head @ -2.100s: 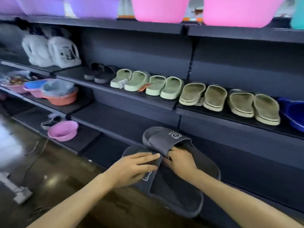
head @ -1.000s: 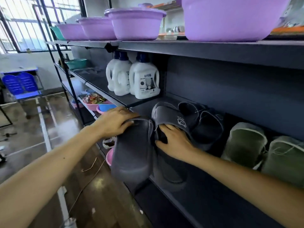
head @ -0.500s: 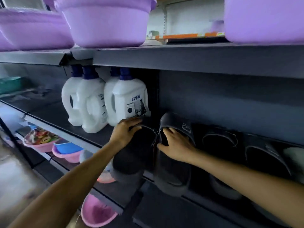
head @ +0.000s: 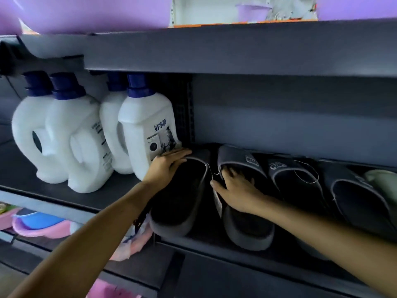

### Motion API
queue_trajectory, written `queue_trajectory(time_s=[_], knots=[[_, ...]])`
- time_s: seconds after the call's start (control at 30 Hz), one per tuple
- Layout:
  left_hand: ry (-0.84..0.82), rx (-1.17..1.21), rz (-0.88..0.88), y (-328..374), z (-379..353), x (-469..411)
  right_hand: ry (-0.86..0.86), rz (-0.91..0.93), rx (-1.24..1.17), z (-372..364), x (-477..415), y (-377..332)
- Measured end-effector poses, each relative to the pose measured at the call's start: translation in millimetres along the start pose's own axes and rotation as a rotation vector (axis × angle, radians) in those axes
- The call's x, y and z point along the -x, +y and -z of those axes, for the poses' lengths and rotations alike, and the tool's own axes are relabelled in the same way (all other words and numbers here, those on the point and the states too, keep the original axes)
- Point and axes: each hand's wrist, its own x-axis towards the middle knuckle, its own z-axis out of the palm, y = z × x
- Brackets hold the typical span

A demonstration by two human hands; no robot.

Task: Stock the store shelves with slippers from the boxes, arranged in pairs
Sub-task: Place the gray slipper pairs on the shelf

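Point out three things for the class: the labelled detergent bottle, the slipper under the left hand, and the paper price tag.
Labelled detergent bottle (head: pixel 148 125): head view, on its white front above the label.
Left-hand slipper (head: pixel 174 214): head view, on its dark footbed.
Price tag (head: pixel 218 201): head view, on the white tag.

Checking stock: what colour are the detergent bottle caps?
Dark blue caps on white bottles, seen in the head view.

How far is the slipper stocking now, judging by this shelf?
Done: another dark pair and a green slipper sit to the right. In hand: left hand and right hand set a dark grey pair beside the detergent bottles. Left: release them; no boxes are in view.
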Motion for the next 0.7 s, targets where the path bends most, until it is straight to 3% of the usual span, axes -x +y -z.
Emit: queue_trajectory(time_s=[0.13, 0.27, 0.37, 0.57, 0.7], knots=[[-0.016, -0.072, -0.018, -8, -3, -5, 0.015, -0.082, 0.027, -9, -8, -5], [-0.041, -0.137, -0.034, -1, -5, -5, 0.153, -0.183, 0.003, -18, -21, -21], [-0.115, -0.141, 0.031, 10, -8, -8, 0.162, -0.258, -0.050, -21, -25, -29], [-0.212, -0.215, 0.220, 43, -26, 5, 0.082, -0.398, -0.304, -16, -26, -40], [-0.281, -0.219, 0.153, 43, -35, -3, 0.051, -0.381, -0.568, -2, -25, -42]])
